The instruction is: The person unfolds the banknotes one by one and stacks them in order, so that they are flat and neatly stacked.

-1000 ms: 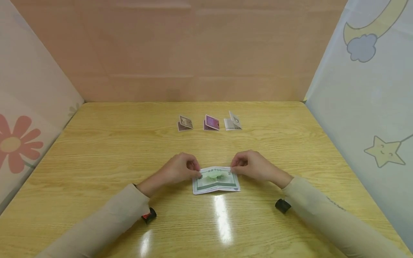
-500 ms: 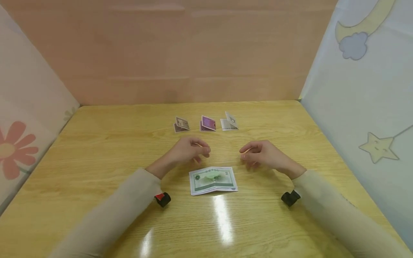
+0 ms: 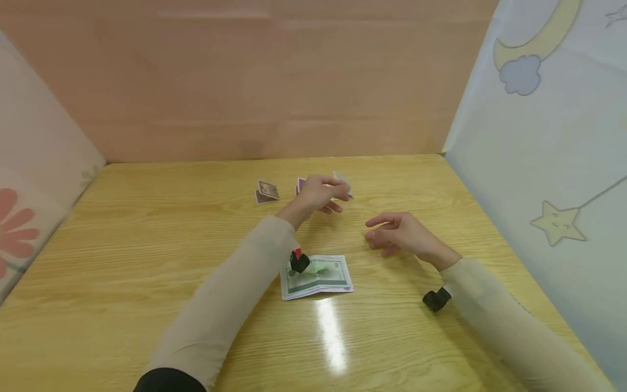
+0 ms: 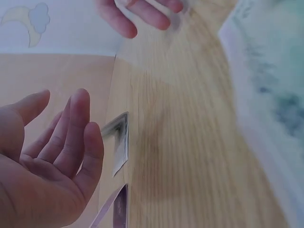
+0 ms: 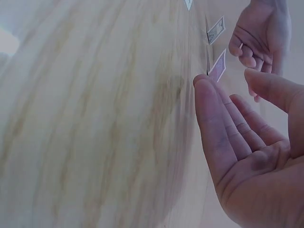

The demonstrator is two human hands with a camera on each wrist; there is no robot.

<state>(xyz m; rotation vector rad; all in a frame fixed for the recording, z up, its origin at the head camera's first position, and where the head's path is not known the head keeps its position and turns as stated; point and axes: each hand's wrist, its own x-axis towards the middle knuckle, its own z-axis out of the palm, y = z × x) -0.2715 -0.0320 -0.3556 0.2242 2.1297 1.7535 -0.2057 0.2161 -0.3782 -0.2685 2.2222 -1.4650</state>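
Note:
My left hand [image 3: 320,193] reaches over the far part of the table, its fingers relaxed and holding nothing. It overlaps a folded purple banknote [image 3: 300,185] and the lower part of a folded pale grey banknote [image 3: 342,179]. In the left wrist view the grey banknote [image 4: 121,142] stands just beyond the fingertips. My right hand [image 3: 401,235] hovers above the table at the right, loosely bent and with nothing in it. A stack of creased green banknotes [image 3: 325,275], the top one marked 2, lies nearer me, partly covered by the left wrist camera [image 3: 299,262].
A folded brown banknote [image 3: 267,190] stands tent-like at the left end of the far row. The wooden table [image 3: 147,261] meets an orange-pink back wall [image 3: 235,81], with printed panels at both sides, the right one bearing a star [image 3: 558,223].
Both hands have let go of the green banknotes. The left hand has moved forward and right to the far row; the right has drawn slightly forward and away. The head view has turned slightly right.

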